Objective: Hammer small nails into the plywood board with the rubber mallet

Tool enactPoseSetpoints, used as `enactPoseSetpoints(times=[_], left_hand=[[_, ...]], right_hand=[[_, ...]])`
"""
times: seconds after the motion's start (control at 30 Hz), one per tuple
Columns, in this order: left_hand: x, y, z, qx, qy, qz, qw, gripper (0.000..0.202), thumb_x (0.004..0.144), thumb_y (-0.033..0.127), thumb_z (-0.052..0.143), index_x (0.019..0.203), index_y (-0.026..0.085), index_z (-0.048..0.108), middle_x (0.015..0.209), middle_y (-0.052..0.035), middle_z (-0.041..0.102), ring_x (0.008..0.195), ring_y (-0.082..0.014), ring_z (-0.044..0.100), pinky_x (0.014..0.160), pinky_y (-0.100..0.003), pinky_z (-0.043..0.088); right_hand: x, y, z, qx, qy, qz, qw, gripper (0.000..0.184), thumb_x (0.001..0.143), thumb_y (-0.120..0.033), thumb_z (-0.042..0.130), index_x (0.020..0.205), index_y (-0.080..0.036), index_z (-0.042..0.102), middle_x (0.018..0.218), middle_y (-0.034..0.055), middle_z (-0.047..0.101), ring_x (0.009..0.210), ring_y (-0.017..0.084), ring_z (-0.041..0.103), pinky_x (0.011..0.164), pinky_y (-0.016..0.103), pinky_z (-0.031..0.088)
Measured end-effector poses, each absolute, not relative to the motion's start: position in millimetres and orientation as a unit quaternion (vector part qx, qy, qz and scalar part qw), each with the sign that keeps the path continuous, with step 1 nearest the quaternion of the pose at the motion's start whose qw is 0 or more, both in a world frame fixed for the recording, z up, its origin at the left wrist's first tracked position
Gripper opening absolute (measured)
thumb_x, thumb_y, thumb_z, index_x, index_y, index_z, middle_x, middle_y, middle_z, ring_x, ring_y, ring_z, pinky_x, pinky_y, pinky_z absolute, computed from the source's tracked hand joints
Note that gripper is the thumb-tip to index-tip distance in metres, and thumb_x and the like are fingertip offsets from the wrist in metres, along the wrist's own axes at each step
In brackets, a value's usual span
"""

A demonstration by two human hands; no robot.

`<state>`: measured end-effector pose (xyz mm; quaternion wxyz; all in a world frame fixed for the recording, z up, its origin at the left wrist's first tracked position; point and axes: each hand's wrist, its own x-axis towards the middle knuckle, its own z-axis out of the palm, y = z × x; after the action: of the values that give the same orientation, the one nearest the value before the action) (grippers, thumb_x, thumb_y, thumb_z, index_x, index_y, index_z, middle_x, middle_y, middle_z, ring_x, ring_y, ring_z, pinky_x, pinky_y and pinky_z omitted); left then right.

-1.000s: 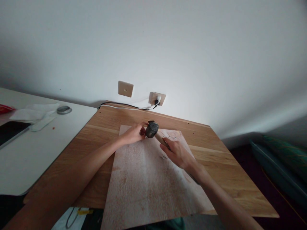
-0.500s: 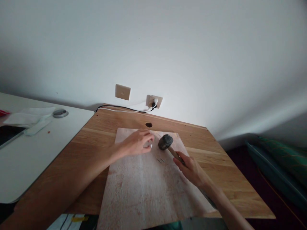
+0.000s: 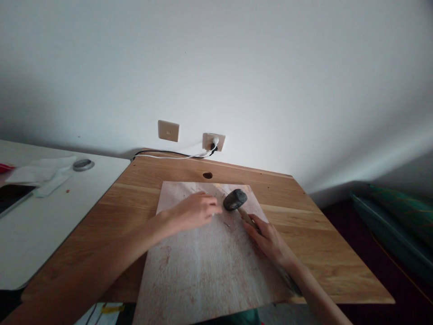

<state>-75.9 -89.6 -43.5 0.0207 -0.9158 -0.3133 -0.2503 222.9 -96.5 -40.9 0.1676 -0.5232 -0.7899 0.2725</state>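
My right hand (image 3: 269, 237) is wrapped round the wooden handle of a mallet (image 3: 236, 199) with a dark, blocky head. The mallet's head is over the far right part of a pale, reddish-stained board (image 3: 189, 271). My left hand (image 3: 198, 210) is above the board, left of the mallet head. Its fingers are bent and slightly blurred, seemingly apart, with nothing visible between them. Small thin metal pieces that look like nails (image 3: 226, 224) lie on the board just below my left fingertips. More tiny marks near the board's far edge are too small to make out.
The board lies on a wooden tabletop (image 3: 324, 253) with a cable hole (image 3: 207, 175). A white table (image 3: 84, 203) on the left carries a tape roll (image 3: 83, 164), white sheets and a dark-screened device (image 3: 13, 196). Cables run to a wall socket (image 3: 214, 141). Cushions are at the right.
My left hand has turned more palm-down and dipped slightly, closer to the small metal pieces. The mallet head has tilted a little, still in my right hand. The view has shifted slightly.
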Motion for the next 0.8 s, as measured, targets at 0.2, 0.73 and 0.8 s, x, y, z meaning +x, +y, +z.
enactPoseSetpoints(times=[0.2,0.73,0.8], left_hand=[[-141,-58,-74,-0.729,-0.532,-0.400,-0.160,0.025,0.086,0.007,0.066,0.100,0.024,0.077,0.094,0.0009,0.081,0.088,-0.0175,0.075,0.085,-0.030,0.055],[-136,-69,-71,-0.762,-0.507,-0.369,-0.164,0.024,0.083,0.004,0.062,0.096,0.021,0.073,0.091,0.0009,0.077,0.083,-0.0151,0.072,0.082,-0.027,0.054],[-135,-70,-70,-0.769,-0.509,-0.358,-0.147,0.025,0.082,0.003,0.062,0.095,0.022,0.072,0.092,0.0008,0.077,0.085,-0.0158,0.071,0.083,-0.028,0.054]], right_hand=[[224,-97,-43,-0.533,-0.777,0.296,0.158,0.043,0.103,-0.054,0.046,0.113,-0.018,0.068,0.060,-0.0013,0.061,0.054,0.020,0.060,0.055,0.031,0.042],[223,-98,-41,-0.528,-0.786,0.279,0.160,0.041,0.102,-0.054,0.045,0.106,-0.019,0.065,0.067,0.0021,0.064,0.061,0.023,0.063,0.058,0.032,0.043],[222,-98,-41,-0.529,-0.785,0.280,0.161,0.041,0.102,-0.054,0.045,0.106,-0.019,0.065,0.068,0.0024,0.064,0.062,0.024,0.063,0.058,0.032,0.043]])
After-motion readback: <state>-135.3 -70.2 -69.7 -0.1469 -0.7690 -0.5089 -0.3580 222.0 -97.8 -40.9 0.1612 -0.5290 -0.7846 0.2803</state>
